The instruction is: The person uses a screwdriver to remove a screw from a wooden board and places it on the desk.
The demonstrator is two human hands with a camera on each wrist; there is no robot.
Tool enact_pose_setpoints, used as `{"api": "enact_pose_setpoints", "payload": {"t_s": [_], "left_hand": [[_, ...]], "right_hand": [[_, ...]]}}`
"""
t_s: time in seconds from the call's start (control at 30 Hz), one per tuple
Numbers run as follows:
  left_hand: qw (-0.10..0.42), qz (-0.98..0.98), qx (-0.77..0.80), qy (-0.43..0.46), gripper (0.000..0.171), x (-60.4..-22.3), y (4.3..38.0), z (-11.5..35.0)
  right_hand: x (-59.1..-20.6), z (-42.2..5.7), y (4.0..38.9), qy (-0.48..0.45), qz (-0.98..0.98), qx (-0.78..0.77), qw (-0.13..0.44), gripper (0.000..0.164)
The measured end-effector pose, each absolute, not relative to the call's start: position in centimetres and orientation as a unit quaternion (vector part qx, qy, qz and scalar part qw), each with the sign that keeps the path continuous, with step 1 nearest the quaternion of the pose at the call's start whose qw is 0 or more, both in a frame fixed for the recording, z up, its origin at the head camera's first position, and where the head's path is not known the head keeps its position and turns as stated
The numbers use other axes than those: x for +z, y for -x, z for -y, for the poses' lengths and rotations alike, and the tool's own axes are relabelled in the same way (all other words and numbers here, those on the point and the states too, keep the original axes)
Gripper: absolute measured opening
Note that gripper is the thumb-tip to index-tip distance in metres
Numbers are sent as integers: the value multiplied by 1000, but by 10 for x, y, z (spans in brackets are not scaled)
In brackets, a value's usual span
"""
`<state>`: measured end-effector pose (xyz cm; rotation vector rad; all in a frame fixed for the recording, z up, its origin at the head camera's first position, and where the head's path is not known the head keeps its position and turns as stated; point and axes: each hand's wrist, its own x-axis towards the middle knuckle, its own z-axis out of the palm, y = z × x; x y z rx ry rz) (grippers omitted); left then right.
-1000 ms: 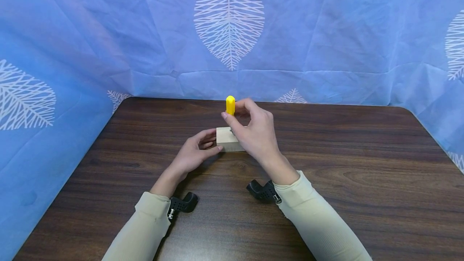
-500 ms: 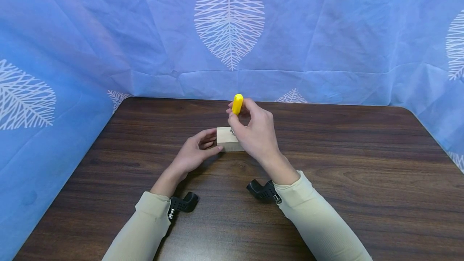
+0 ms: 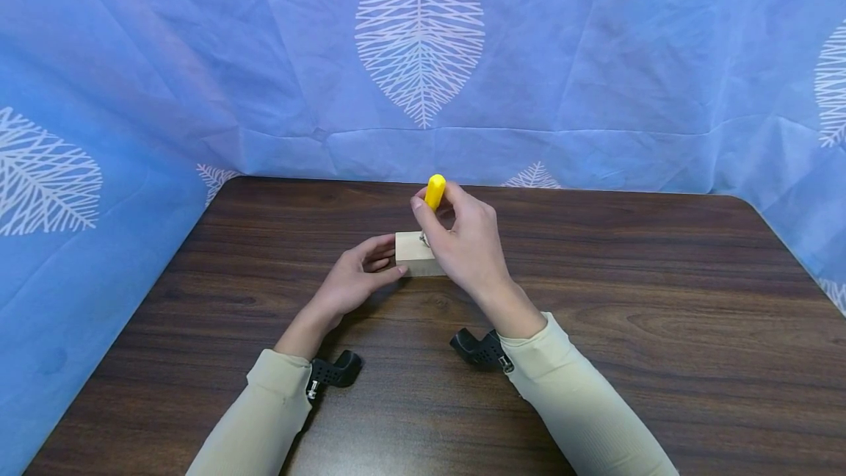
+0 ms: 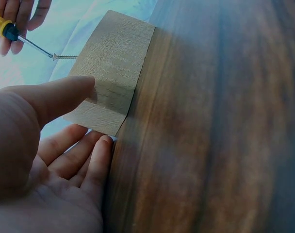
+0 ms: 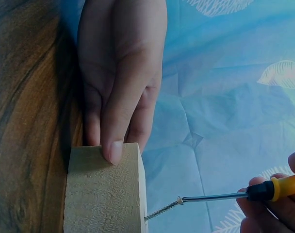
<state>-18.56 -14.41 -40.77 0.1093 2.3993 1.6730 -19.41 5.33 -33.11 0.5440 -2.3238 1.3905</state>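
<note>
A pale wooden block (image 3: 411, 247) lies on the table in the middle of the head view. My left hand (image 3: 349, 279) grips its left end, thumb on the near face and fingers at the end. A screw (image 5: 162, 211) stands partly sunk in the block's top, several threads showing. In my right hand (image 3: 471, 244) is a screwdriver (image 3: 434, 192) with a yellow handle, pinched between thumb and fingers. Its black collar and metal shaft (image 5: 213, 197) show in the right wrist view, the tip meeting the screw head. Both screw and screwdriver lean somewhat in the head view.
The dark wood-grain table (image 3: 628, 300) spreads around both hands. Blue cloth (image 3: 297, 57) with white leaf prints hangs behind it and along the sides. A black wrist mount (image 3: 335, 369) juts from the left sleeve, another mount (image 3: 474, 349) from the right.
The screwdriver handle has gone from upright to tilted rightward at its top. My right thumb and fingers have shifted on the handle. The left hand and block stay in place.
</note>
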Motion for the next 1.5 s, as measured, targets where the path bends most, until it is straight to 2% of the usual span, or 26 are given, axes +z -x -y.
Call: {"api": "enact_pose_setpoints", "payload": {"t_s": [0.53,0.77,1.5], "left_hand": [[112,-813,571,-37,68,-409,186,145],[107,-811,573,-40,67,-408,186,144],[106,-808,578,-42,67,-406,184,144]], "right_hand": [[-332,-54,194,-223,820,474,229,28],[-331,-55,194,-202,824,482,218,34],[-331,-54,191,-191,813,502,228,16]]}}
